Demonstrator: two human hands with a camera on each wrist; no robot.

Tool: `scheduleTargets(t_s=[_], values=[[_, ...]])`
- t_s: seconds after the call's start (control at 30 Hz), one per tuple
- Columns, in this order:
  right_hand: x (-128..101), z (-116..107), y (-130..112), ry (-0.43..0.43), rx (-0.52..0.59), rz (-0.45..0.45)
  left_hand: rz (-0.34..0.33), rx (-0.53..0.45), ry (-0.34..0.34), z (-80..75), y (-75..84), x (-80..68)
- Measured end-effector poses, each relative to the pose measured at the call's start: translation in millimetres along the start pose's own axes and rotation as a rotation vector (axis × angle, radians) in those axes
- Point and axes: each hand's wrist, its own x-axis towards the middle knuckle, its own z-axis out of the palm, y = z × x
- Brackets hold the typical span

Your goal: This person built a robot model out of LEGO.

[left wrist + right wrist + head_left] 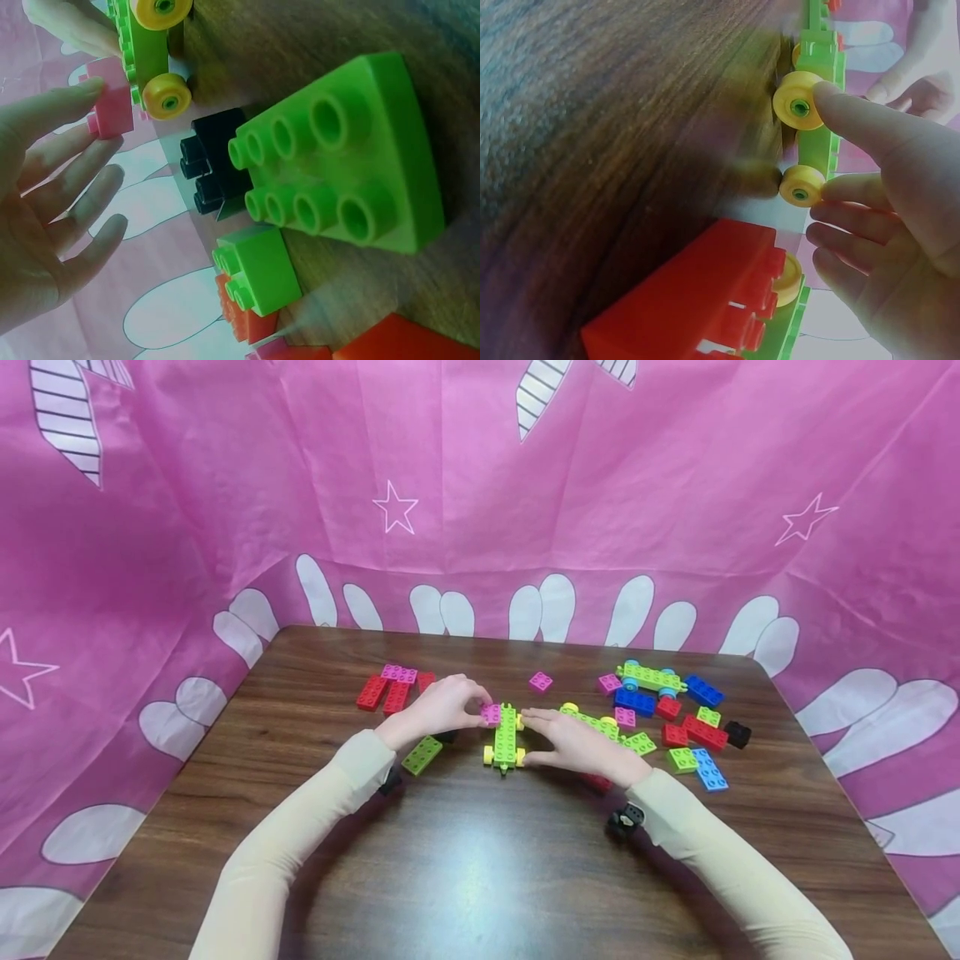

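Near the middle of the table stands a lime-green toy car base (506,737) with studs on top and yellow wheels (798,100). My left hand (442,703) pinches a pink brick (114,97) between thumb and fingers, at the far left side of the base; whether brick and base touch, I cannot tell. On the base's right side, my right hand (576,742) touches the wheels, thumb at the near one and fingertips at the far one, with its fingers fairly straight. A green brick (330,150) and a black brick (217,161) lie beside my left wrist.
Red bricks (371,692) and a pink brick (399,673) lie at the left. Behind my right hand is another green car base (592,721). A blue-wheeled base (651,677) stands farther back among several loose bricks. A red brick (697,292) lies below my right wrist.
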Motion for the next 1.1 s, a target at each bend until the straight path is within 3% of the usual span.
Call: scheduleTargets(t_s=[1.1], values=[[-2,1,0,0.004,-0.009,0.023,0.044,-0.036,0.003,6.8,13.3,6.7]])
